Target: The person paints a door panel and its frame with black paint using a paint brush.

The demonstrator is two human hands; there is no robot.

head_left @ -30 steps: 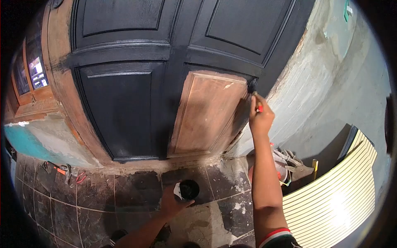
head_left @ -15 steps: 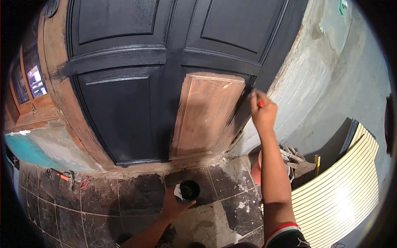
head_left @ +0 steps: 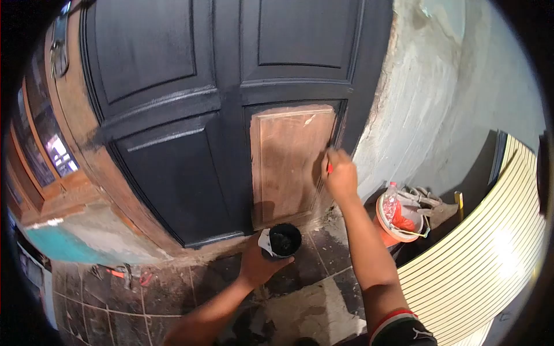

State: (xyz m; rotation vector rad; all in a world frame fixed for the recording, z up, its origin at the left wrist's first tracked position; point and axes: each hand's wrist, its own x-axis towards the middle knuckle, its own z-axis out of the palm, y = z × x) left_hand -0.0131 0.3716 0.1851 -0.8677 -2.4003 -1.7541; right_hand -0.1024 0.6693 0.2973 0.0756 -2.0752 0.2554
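Note:
A panelled door point(head_left: 229, 86) carries dark paint, except on its lower right panel point(head_left: 291, 155), where bare reddish-brown wood shows. My right hand point(head_left: 341, 176) is closed around a paintbrush with a red part; the brush tip meets the right edge of that bare panel. Below the panel, my left hand point(head_left: 259, 265) is wrapped round a black cup point(head_left: 285, 240) with a white label, its opening facing up and dark inside.
An orange bucket point(head_left: 388, 228) with a plastic bottle and red material stands right of the door. Curved striped cream sheeting point(head_left: 479, 254) lies at the right. Tools point(head_left: 118, 274) rest on the tiled floor at left. A glazed window frame point(head_left: 55, 144) is farther left.
My right hand has moved down along the bare panel's right edge with the brush. My left hand and the cup have risen closer to the door's bottom. The view has shifted, showing more of the bucket.

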